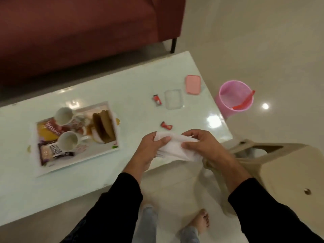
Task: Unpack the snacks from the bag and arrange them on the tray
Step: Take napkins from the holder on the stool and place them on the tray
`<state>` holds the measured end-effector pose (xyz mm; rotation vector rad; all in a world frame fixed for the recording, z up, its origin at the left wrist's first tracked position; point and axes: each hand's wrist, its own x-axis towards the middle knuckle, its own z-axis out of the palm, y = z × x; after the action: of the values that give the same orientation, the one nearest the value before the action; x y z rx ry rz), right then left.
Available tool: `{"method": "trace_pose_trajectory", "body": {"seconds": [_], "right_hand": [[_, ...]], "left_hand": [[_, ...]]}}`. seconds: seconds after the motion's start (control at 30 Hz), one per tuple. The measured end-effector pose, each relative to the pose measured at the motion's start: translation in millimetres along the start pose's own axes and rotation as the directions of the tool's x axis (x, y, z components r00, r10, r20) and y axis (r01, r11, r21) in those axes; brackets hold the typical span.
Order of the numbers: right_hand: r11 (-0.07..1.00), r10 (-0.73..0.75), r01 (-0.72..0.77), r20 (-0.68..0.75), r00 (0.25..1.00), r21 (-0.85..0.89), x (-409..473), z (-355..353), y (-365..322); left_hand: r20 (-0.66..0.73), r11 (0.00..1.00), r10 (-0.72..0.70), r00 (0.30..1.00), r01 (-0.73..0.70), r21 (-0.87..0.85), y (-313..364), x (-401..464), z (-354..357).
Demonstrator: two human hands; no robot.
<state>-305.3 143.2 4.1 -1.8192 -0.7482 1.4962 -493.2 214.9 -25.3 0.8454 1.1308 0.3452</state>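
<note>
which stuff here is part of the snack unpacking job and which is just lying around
Part of the job: white bag held by left hand and right hand; tray with snack packets and two mugs; two red candies on the table.

Lying about: pink lid, clear container, pink bin, beige stool, red sofa.

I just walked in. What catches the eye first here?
Two hands, the left hand and right hand, grip a white bag over the near table edge. To their left sits the tray, crowded with snack packets and two mugs. A pink bin stands on the floor beyond the table's right end.
</note>
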Motion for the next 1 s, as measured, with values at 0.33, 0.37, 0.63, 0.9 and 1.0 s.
{"method": "trace_pose_trajectory", "body": {"seconds": [0.33, 0.37, 0.63, 0.9, 1.0], "right_hand": [[0.970, 0.080, -0.095, 0.074, 0.994, 0.225, 59, 171, -91], [0.977, 0.080, -0.092, 0.070, 0.994, 0.193, 63, 186, -95], [0.993, 0.016, -0.007, 0.078, 0.997, -0.114, 102, 248, -111], [0.795, -0.169, 0.175, 0.065, 0.984, -0.580, 182, 277, -108], [0.751, -0.175, 0.195, 0.095, 0.980, -0.631, 202, 286, -108]], "left_hand": [[-0.351, 0.815, -0.086, 0.932, -0.137, -0.563, 30, -25, -150], [-0.360, 0.789, -0.098, 0.928, -0.148, -0.596, 29, -27, -158], [-0.366, 0.682, -0.124, 0.922, -0.189, -0.707, 4, -27, -183], [-0.253, 0.474, -0.482, 0.839, 0.007, -0.881, -20, 13, -192], [-0.210, 0.412, -0.526, 0.824, 0.031, -0.911, -28, 24, -196]]}}
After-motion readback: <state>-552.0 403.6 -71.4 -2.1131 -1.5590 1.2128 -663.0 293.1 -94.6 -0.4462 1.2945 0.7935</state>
